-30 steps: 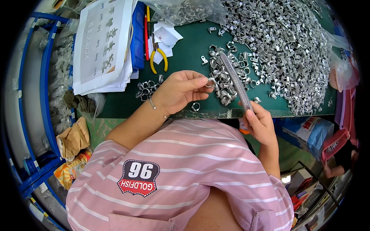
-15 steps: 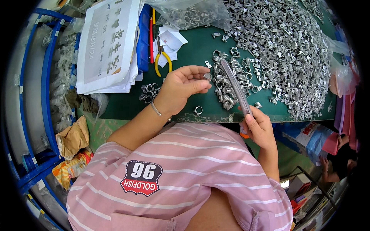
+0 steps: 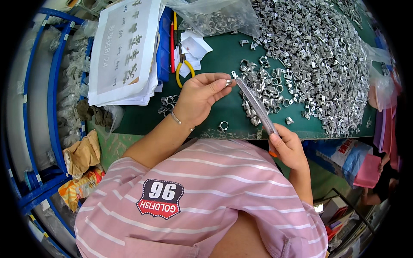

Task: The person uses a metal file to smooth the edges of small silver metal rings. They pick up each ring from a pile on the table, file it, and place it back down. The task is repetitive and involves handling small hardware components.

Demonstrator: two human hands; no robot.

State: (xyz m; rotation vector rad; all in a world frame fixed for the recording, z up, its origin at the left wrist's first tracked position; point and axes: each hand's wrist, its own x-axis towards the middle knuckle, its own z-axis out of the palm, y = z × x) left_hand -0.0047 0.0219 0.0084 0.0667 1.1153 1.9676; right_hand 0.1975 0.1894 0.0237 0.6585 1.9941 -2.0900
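My left hand (image 3: 198, 96) is closed in a pinch on a small silver ring (image 3: 229, 81), with thumb and forefinger on its band. My right hand (image 3: 289, 146) grips the lower end of a long, slim grey ring sizing stick (image 3: 258, 104) with fine markings along it. The stick slants up and left, its tip close beside the ring; whether they touch I cannot tell. Behind the stick lies a heap of silver rings (image 3: 272, 88) on the green tabletop (image 3: 200, 124). One loose ring (image 3: 223, 126) sits near the front edge, between my hands.
A great pile of small metal pieces (image 3: 322, 64) covers the right of the table. Yellow-handled pliers (image 3: 185, 73), a red pencil (image 3: 172, 47), a blue tray (image 3: 164, 51) and stacked papers (image 3: 118, 56) lie left. More rings (image 3: 167, 104) sit by my left wrist. Another person's hand (image 3: 383, 161) shows far right.
The stick's tip has swung left and down to the ring. My left hand has turned and tightened its pinch, and my right hand has moved slightly down.
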